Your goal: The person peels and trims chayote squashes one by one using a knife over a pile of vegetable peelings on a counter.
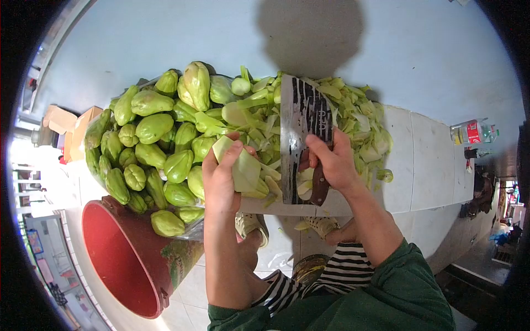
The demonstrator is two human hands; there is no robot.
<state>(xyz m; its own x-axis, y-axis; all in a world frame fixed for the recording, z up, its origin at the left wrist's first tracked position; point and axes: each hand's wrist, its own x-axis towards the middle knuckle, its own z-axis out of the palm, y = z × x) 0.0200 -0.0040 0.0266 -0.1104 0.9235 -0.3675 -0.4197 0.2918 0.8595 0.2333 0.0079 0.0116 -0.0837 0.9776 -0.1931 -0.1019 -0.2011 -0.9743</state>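
A pale, peeled piece of chayote (243, 168) is held in my left hand (221, 174), with my thumb on its upper side. My right hand (334, 160) grips a broad cleaver (295, 132) by its brown wooden handle, the dark, streaked blade upright just right of the chayote piece. Whole green chayotes (154, 128) are piled to the left of my hands. Peelings and cut slices (364, 124) lie heaped behind and to the right of the blade. The blade and the piece are apart.
A large red bucket (118, 256) stands tilted at the lower left. Cardboard boxes (74, 127) are at the far left. A plastic bottle with a red label (473, 132) lies at the right on the white tiles (425, 160). A blue wall (430, 60) rises behind the pile.
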